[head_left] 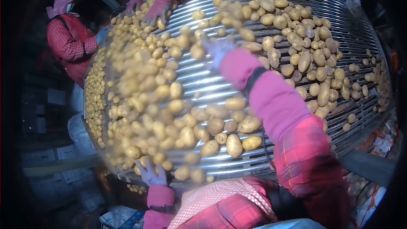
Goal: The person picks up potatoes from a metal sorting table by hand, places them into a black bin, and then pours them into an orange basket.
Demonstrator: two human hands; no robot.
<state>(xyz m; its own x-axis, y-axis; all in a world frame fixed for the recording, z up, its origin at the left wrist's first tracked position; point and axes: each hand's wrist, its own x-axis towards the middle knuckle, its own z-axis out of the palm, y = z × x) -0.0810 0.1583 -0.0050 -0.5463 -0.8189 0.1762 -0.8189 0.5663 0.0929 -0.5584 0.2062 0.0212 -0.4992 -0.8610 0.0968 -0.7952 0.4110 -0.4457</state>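
Observation:
My left hand (pixel 151 174), in a light purple glove, is at the near edge of the slatted metal sorting table (pixel 199 80). Its fingers are spread against the potatoes (pixel 132 152) there. My right hand (pixel 218 51), gloved the same way, stretches far across the bare metal slats. Motion smears its fingers, close beside a potato (pixel 197 51). Between my two hands lies a broad, partly blurred mass of potatoes. Several larger ones, among them a yellow potato (pixel 252 143), rest in front of me under my right arm.
A big heap of potatoes (pixel 304 61) covers the table's right side. Opposite me, a co-worker's gloved hands (pixel 157 10) reach into the potatoes. Another person (pixel 70 38) in a checked jacket stands at the left end. Plastic bags (pixel 383 140) lie beyond the right edge.

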